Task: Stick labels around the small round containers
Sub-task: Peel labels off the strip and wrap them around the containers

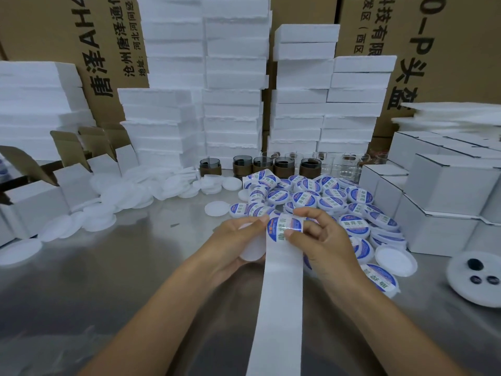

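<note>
Two hands meet over the surface [130, 272]: fingers of our left hand [235, 236] curl round a blank white container [252, 252], and fingers of our right hand [324, 241] pinch a blue-rimmed label [283, 226] atop the backing strip [279, 299] trailing near. Dozens of labelled containers [329, 198] are piled far right, their print too small to read. Five dark cups [263, 165] stand beyond. The cartons [103, 50] read "AH4".

Count from here: 5 dark glass cups [242, 166] with brown sleeves, 3 dark round pieces [475, 264] on 1 white plate [466, 291], 1 label strip [279, 294], 1 blank container [252, 252]. Labelled containers [305, 199]: thirty-plus (pile overlaps, no exact number). Blank white discs [97, 221]: twenty-plus.
</note>
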A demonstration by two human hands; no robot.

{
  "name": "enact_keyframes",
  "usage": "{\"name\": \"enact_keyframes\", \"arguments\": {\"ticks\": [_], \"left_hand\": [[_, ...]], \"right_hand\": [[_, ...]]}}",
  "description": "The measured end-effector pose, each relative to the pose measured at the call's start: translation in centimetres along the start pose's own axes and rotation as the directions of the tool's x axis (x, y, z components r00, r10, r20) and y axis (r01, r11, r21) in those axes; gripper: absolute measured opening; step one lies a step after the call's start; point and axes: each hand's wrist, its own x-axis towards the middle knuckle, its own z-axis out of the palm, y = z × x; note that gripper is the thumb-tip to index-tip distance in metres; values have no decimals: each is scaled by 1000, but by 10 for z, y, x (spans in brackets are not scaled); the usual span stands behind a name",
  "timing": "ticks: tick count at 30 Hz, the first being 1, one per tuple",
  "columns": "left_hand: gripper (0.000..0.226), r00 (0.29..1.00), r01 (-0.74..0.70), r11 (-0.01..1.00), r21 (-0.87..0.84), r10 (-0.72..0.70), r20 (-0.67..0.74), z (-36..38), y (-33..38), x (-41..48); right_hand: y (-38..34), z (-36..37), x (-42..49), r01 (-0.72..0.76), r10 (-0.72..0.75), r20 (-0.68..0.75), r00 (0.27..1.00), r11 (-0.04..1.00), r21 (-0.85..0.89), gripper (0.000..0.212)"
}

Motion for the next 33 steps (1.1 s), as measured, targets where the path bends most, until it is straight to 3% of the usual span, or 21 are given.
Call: {"name": "enact_keyframes", "arguments": {"ticks": [2, 4, 5, 7, 9, 13, 20, 28, 33], "left_hand": [[41, 999, -20, 1000, 2, 20, -30, 1, 0, 0], [22, 995, -65, 997, 41, 68, -75, 2, 0, 0], [8, 991, -80, 994, 71, 87, -98, 2, 0, 0], [10, 986, -103, 990, 96, 114, -123, 1, -3, 2], [9, 985, -98, 990, 97, 110, -129, 1, -3, 2], [6, 988, -70, 991, 113, 84, -130, 1, -4, 2], [4, 984, -63, 981, 184, 91, -151, 5, -6, 2], [17, 993, -93, 985, 148, 104, -63, 5, -4, 1], [24, 990, -124, 980, 157, 133, -49, 5, -3, 0]], "right_hand": [[2, 0, 0, -8, 10, 20, 1000, 998, -56, 32], [4, -2, -1, 49, -45, 21, 999, 969, -244, 33], [6, -3, -1, 106, -106, 21, 994, 920, -376, 33], [10, -4, -3, 215, -245, 32, 969, 774, -596, 32], [12, -4, -4, 268, -321, 50, 946, 685, -677, 33], [14, -7, -2, 280, -318, 60, 946, 709, -648, 32], [15, -11, 2, 268, -362, 35, 932, 617, -740, 4], [19, -11, 4, 247, -288, 64, 955, 660, -710, 16], [18, -11, 5, 252, -322, 44, 946, 641, -725, 22]]}}
